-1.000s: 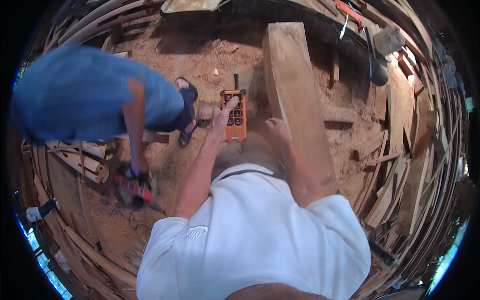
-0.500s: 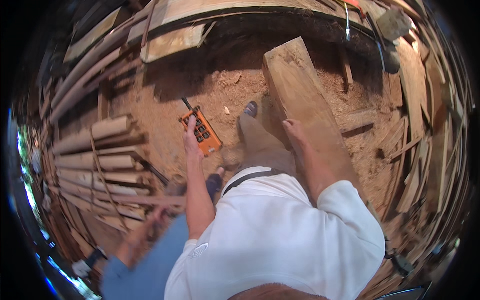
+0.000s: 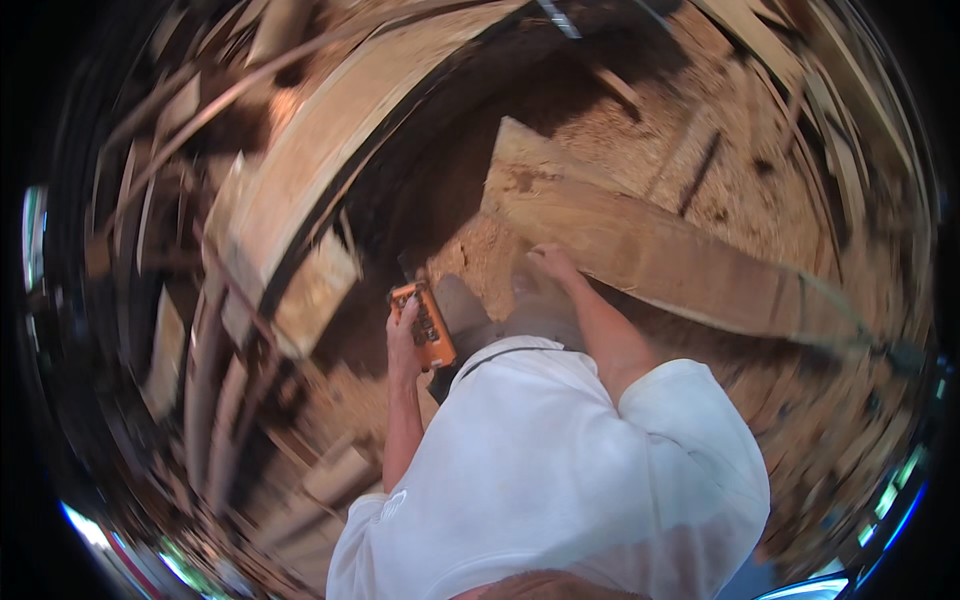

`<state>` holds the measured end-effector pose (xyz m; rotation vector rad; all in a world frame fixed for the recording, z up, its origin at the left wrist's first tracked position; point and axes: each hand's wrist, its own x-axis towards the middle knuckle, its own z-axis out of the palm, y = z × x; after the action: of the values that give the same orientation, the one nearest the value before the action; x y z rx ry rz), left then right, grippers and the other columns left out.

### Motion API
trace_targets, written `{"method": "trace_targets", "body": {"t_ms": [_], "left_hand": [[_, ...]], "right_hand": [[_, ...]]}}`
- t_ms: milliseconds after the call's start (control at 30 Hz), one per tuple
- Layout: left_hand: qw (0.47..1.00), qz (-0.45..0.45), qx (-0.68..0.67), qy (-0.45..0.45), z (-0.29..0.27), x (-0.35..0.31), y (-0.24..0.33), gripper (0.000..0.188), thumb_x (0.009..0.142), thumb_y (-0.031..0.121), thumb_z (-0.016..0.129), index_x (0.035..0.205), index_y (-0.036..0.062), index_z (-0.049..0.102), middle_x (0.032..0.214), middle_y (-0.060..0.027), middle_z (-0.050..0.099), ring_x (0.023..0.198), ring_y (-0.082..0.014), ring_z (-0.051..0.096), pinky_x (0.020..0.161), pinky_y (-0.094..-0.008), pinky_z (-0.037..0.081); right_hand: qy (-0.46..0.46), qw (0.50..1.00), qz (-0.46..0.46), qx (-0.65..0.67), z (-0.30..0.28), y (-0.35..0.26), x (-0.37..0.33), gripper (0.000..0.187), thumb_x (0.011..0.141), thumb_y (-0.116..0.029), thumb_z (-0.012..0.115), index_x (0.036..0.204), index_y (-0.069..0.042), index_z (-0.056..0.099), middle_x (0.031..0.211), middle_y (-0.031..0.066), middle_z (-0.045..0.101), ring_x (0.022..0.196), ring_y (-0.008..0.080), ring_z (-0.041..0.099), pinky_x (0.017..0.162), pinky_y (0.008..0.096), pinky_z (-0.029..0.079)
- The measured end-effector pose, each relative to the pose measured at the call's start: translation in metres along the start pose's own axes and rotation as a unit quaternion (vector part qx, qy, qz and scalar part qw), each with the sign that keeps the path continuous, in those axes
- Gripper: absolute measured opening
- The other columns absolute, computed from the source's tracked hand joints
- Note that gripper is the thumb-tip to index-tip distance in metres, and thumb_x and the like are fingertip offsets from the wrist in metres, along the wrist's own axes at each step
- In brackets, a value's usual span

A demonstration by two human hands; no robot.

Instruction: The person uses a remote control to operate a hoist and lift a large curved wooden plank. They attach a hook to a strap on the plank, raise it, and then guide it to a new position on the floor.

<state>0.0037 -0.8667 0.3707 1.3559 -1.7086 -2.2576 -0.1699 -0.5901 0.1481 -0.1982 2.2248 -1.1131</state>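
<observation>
My left hand [image 3: 405,338] grips an orange remote control box [image 3: 427,322] with dark buttons, held in front of my chest. My right hand [image 3: 549,263] rests flat on the near edge of a thick rough wooden beam [image 3: 660,250] that runs from the middle toward the right. My white shirt [image 3: 560,470] fills the lower middle of the head view. The picture is blurred by head motion.
Sawdust-covered ground [image 3: 640,130] lies around the beam. Long planks and timber [image 3: 300,180] are piled at the left and upper left, more boards [image 3: 860,160] along the right rim. A dark shadowed gap [image 3: 440,170] sits behind the beam.
The view has swung: the beam now lies toward the right instead of pointing away. The person in blue at the lower left is out of view. My hands keep their hold on remote and beam.
</observation>
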Motion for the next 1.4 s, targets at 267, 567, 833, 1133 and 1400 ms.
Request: {"method": "trace_targets", "body": {"t_ms": [267,567,833,1133,1400], "left_hand": [[0.947,-0.056,0.266,-0.172,0.01,0.148,0.095,0.053,0.098,0.048,0.063,0.133,0.0075,0.061,0.101,0.0007,0.058,0.086,-0.0114,0.051,0.074,-0.0296,0.044],[0.916,-0.094,0.316,-0.228,0.023,0.271,0.137,0.053,0.097,0.047,0.065,0.13,0.006,0.057,0.101,-0.0031,0.061,0.086,-0.0144,0.062,0.069,-0.0307,0.053],[0.876,-0.129,0.342,-0.314,0.084,0.428,0.124,0.039,0.096,0.034,0.072,0.123,0.0067,0.062,0.098,-0.0032,0.065,0.081,-0.0136,0.065,0.069,-0.0302,0.056],[0.881,-0.121,0.33,-0.316,0.102,0.46,0.116,0.039,0.096,0.034,0.072,0.122,0.0076,0.061,0.095,-0.0016,0.064,0.08,-0.0128,0.064,0.07,-0.0296,0.056],[0.862,-0.149,0.358,-0.325,0.127,0.467,0.116,0.03,0.096,0.029,0.072,0.116,0.0078,0.065,0.092,0.0011,0.064,0.076,-0.0104,0.064,0.067,-0.0285,0.055]], "right_hand": [[0.188,0.938,0.285,0.064,0.098,-0.012,0.091,0.045,0.09,-0.042,0.065,0.11,-0.003,0.074,0.118,0.0241,0.07,0.113,0.0398,0.067,0.099,0.0505,0.052],[0.436,0.815,0.382,-0.02,0.111,-0.089,0.205,0.109,0.079,-0.066,0.075,0.158,-0.004,0.034,0.165,0.0275,0.023,0.153,0.0516,0.018,0.119,0.0727,0.013],[0.477,0.79,0.364,-0.122,0.117,-0.067,0.256,0.107,0.077,-0.069,0.074,0.157,-0.007,0.038,0.162,0.0277,0.027,0.151,0.0517,0.02,0.118,0.0753,0.011],[0.477,0.796,0.358,-0.104,0.078,-0.07,0.306,0.107,0.08,-0.077,0.064,0.161,-0.013,0.036,0.167,0.0235,0.022,0.154,0.0491,0.015,0.115,0.0803,0.009],[0.436,0.831,0.293,-0.184,0.087,-0.057,0.32,0.095,0.079,-0.054,0.076,0.16,-0.021,0.038,0.171,0.0145,0.018,0.157,0.045,0.009,0.114,0.0832,0.011]]}}
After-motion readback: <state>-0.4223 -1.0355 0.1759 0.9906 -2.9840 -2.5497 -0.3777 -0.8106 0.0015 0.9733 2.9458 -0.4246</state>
